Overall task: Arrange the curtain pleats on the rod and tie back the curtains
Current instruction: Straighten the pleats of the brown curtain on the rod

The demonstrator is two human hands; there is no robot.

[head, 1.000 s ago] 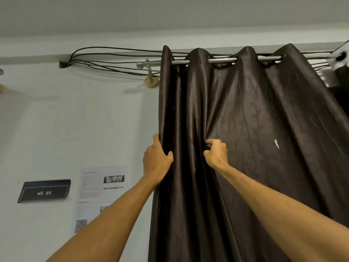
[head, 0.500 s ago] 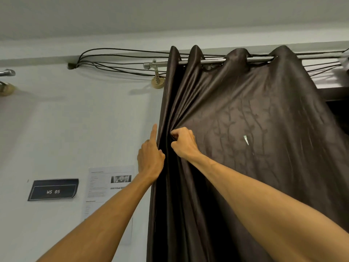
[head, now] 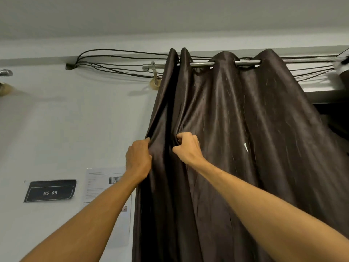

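Observation:
A dark brown eyelet curtain [head: 236, 140] hangs from a chrome rod [head: 202, 64] near the ceiling. Its two leftmost pleats are pressed close together by the rod's left end; the pleats further right are spread wider. My left hand [head: 138, 159] grips the curtain's left edge, fingers tucked into the fabric. My right hand [head: 187, 148] pinches a fold a little to the right, at about the same height. A small pale mark [head: 245, 146] shows on the fabric right of my right hand.
Black cables [head: 117, 61] run along the wall behind the rod. The rod's bracket [head: 155, 78] sits just left of the curtain. A black "WS 05" sign [head: 50, 190] and a printed sheet [head: 105, 184] hang on the pale wall at lower left.
My right hand drew a fold leftward toward my left hand, bunching the two left pleats, then eased a little right. My left index finger, which pointed up, has curled onto the curtain edge.

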